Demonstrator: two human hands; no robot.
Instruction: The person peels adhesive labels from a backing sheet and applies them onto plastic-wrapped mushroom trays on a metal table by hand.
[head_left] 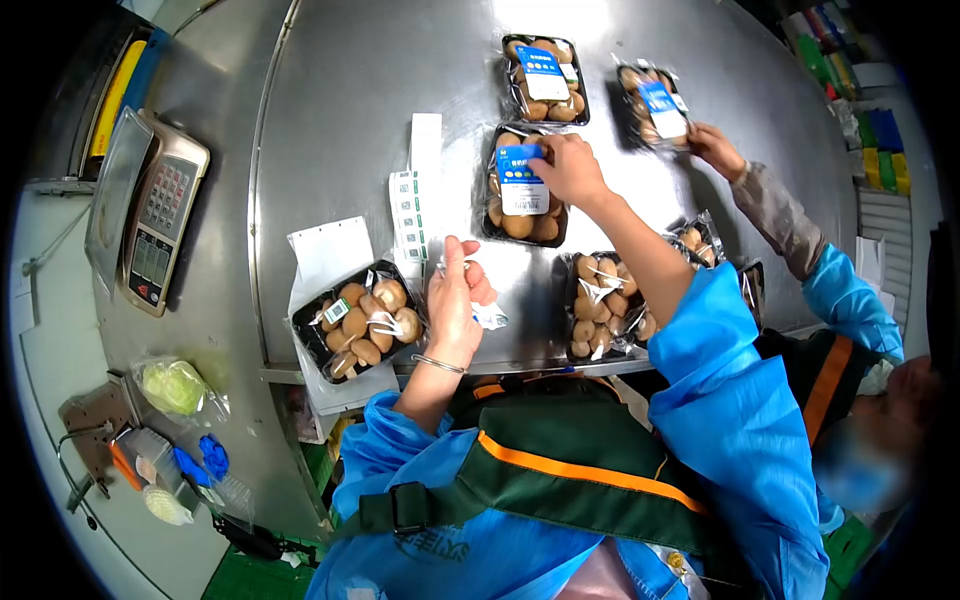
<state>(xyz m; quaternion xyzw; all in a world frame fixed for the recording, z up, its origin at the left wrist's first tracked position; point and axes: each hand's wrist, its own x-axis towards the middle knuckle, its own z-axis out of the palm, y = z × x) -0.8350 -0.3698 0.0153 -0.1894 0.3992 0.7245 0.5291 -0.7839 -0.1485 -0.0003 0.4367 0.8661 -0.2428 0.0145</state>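
Observation:
My right hand point(572, 168) is at the upper right corner of a blue-and-white label point(522, 180), its fingers closed on that edge. The label lies on a film-wrapped black tray of mushrooms point(517, 228). My left hand point(458, 300), a bangle at its wrist, has curled fingers. Crumpled white-and-blue material point(489, 314) shows beside it; whether the hand grips it is hidden. Left of that hand, a tilted mushroom pack point(358, 325) with a small green-and-white sticker rests partly on white paper point(330, 250). A strip of small stickers point(408, 215) lies on the steel table.
A labelled mushroom pack point(545, 85) stands farther back. At right, a co-worker's hand point(716, 150) holds another labelled pack point(650, 105). More packs point(600, 300) sit near the front edge. A scale point(160, 215) and a wrapped green vegetable point(172, 385) are at left.

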